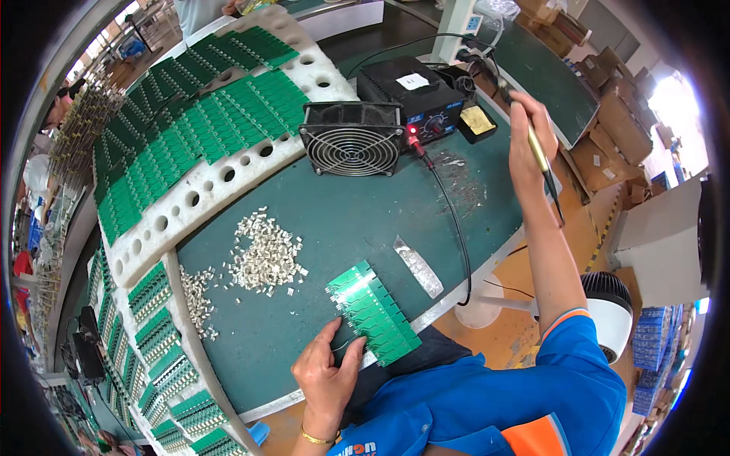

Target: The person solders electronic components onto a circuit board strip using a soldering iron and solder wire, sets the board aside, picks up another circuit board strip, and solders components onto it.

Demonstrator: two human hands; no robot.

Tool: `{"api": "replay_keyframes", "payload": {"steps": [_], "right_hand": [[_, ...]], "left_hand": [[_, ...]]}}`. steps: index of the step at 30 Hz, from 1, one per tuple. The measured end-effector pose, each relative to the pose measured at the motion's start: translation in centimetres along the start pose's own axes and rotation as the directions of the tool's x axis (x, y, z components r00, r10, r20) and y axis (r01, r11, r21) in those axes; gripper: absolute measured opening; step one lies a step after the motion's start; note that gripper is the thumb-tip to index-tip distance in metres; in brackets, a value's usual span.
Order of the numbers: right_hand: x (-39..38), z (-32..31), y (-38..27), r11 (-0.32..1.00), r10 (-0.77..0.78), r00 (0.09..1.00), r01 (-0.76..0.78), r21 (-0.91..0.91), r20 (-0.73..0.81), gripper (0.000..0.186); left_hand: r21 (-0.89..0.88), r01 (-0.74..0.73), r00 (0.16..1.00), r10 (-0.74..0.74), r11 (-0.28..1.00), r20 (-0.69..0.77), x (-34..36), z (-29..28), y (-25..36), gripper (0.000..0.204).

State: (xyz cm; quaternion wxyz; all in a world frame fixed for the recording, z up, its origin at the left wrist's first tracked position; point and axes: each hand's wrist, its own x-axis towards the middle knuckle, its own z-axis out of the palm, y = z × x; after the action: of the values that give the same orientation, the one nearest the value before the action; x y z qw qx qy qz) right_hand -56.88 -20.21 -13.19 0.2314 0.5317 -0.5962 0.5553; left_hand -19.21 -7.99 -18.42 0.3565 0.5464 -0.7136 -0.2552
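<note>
My right hand point(530, 144) is raised at the far right of the bench, its fingers wrapped round a soldering iron point(538, 148) with a gold-coloured handle. The iron's front end reaches up beside the soldering station, and its dark tail points down along my forearm. My left hand point(328, 372) is at the near edge of a green circuit board panel point(374, 313), thumb and forefinger apart and close to its left side. A thin pale strand shows between them; whether they grip it cannot be made out. The panel lies tilted on the dark green bench mat.
Small metallic parts point(266, 251) lie in a loose pile. A clear bag point(418, 266) rests right of the panel. A fan point(353, 144) stands before the soldering station point(414, 91), beside a yellow sponge point(477, 121). Foam trays point(220, 178) hold many green boards. A black cord point(452, 213) crosses the bench.
</note>
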Motion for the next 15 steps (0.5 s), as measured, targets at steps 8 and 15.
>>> {"api": "replay_keyframes", "payload": {"steps": [8,15], "right_hand": [[1.3,1.7,-0.7,0.976,0.163,0.969,-0.131,-0.171,0.188,0.030],[-6.9,-7.0,-11.2,0.919,-0.294,0.901,0.175,0.354,0.318,0.012]], "left_hand": [[-0.013,-0.019,1.000,0.019,1.000,-0.011,-0.2,0.2,-0.5,0.046],[0.027,-0.077,0.997,0.076,0.997,0.032,0.0,0.0,-0.5,0.044]]}}
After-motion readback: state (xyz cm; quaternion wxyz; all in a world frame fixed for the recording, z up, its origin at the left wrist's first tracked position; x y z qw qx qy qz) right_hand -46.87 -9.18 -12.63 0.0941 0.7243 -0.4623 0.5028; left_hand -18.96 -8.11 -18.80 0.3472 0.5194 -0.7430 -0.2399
